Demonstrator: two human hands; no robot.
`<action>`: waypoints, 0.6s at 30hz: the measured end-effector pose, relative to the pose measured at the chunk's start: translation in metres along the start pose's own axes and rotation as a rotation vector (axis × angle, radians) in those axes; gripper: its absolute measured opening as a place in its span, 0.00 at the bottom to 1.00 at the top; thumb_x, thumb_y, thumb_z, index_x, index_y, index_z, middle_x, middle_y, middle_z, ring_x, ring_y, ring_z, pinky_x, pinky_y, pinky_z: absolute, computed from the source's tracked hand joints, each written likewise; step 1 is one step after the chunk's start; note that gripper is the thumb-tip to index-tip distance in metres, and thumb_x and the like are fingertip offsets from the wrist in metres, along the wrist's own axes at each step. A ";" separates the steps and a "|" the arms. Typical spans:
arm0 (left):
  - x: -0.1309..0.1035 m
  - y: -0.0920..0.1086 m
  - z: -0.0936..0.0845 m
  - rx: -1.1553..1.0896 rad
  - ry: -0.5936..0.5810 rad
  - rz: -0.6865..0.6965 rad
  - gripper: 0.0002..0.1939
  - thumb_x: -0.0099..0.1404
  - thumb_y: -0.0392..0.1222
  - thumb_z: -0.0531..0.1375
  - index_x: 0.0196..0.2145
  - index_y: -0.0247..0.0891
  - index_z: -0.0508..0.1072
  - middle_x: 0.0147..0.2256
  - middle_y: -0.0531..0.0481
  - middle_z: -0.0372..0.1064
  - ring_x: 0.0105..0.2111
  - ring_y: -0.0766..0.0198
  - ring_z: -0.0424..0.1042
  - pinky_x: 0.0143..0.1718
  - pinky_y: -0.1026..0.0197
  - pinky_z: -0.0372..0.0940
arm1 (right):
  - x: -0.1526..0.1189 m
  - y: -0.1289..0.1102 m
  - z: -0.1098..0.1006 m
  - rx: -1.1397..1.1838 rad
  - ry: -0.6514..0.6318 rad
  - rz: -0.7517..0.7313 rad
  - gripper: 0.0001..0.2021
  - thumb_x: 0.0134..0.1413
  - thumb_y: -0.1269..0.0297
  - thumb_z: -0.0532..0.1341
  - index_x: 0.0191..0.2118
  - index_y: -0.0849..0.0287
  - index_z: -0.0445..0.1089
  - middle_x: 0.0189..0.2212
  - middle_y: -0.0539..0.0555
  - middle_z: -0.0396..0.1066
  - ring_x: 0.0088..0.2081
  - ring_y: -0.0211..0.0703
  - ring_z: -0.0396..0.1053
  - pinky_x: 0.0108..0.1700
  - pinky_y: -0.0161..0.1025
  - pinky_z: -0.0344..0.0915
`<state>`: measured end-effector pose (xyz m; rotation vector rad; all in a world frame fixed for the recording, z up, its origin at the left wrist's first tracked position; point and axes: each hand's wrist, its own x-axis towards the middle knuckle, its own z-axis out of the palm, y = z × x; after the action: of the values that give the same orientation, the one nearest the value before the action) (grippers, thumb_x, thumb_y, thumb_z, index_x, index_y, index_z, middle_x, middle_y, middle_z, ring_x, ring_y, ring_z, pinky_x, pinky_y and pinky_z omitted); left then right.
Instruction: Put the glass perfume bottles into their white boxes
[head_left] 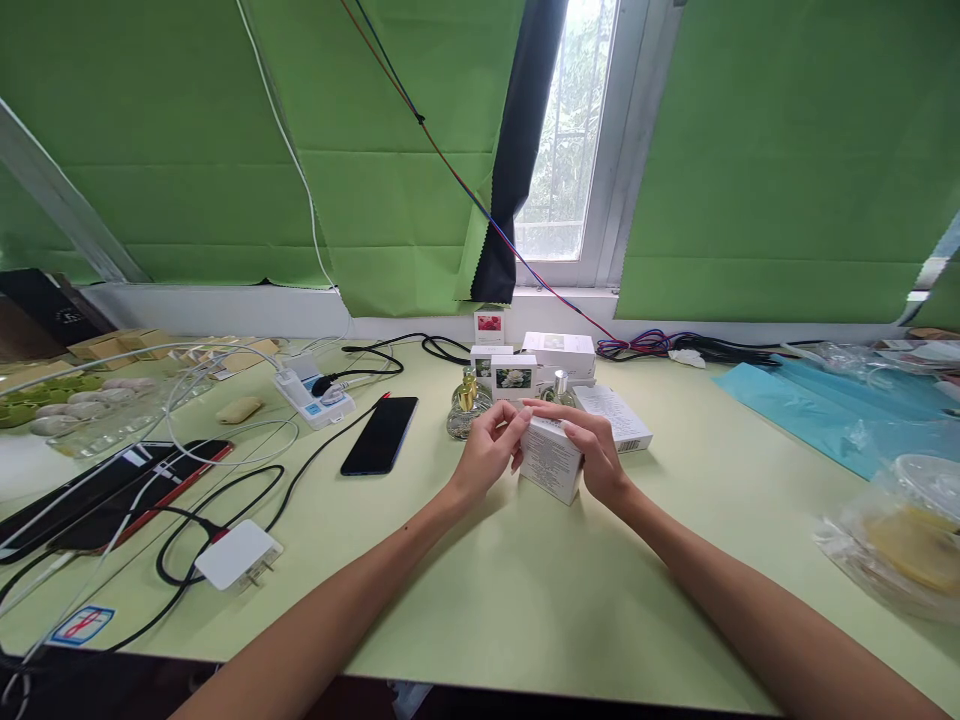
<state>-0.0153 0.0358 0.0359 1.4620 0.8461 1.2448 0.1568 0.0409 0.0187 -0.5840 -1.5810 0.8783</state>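
Observation:
A small white box (551,462) with fine print on its side stands on the table between my hands. My left hand (493,445) pinches at its upper left edge, fingers bent together. My right hand (589,440) is wrapped round the top and right side of the same box. Just behind the left fingers stands a glass perfume bottle (466,408) with a gold cap. A second bottle with a silver cap (560,384) shows partly behind the right hand. Another printed white box (619,420) lies flat to the right.
More white boxes (559,347) with flower pictures stack behind the bottles. A black phone (379,436) lies left, near a power strip (319,395), cables and a white charger (240,555). Blue sheets (817,405) and a plastic-wrapped container (911,530) lie at right.

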 end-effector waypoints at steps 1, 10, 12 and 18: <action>0.000 0.000 0.000 0.003 0.001 0.000 0.23 0.66 0.59 0.63 0.28 0.39 0.62 0.23 0.59 0.55 0.19 0.73 0.59 0.19 0.68 0.59 | 0.000 0.000 0.000 0.002 0.005 0.002 0.20 0.63 0.50 0.56 0.47 0.54 0.81 0.55 0.55 0.77 0.50 0.56 0.77 0.49 0.48 0.72; 0.001 -0.004 0.000 0.008 0.004 -0.006 0.24 0.66 0.60 0.62 0.28 0.39 0.60 0.22 0.60 0.56 0.19 0.72 0.60 0.18 0.67 0.59 | 0.002 0.000 0.005 -0.018 0.081 0.031 0.21 0.66 0.52 0.53 0.43 0.52 0.83 0.51 0.54 0.80 0.50 0.56 0.77 0.53 0.50 0.70; 0.001 -0.005 0.000 0.013 0.004 -0.007 0.24 0.66 0.60 0.62 0.28 0.40 0.60 0.22 0.60 0.55 0.19 0.72 0.59 0.18 0.67 0.59 | 0.002 0.000 0.006 -0.032 0.085 0.030 0.21 0.66 0.52 0.52 0.43 0.53 0.83 0.51 0.54 0.80 0.51 0.56 0.77 0.53 0.50 0.70; -0.001 -0.005 0.001 0.041 -0.011 -0.004 0.24 0.66 0.61 0.61 0.28 0.40 0.59 0.22 0.60 0.56 0.19 0.72 0.59 0.18 0.67 0.58 | 0.001 0.000 0.006 -0.078 0.088 0.013 0.21 0.66 0.52 0.52 0.41 0.53 0.82 0.50 0.55 0.80 0.51 0.56 0.77 0.53 0.51 0.71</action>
<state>-0.0143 0.0358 0.0311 1.4975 0.8708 1.2217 0.1511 0.0406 0.0189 -0.6799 -1.5382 0.7933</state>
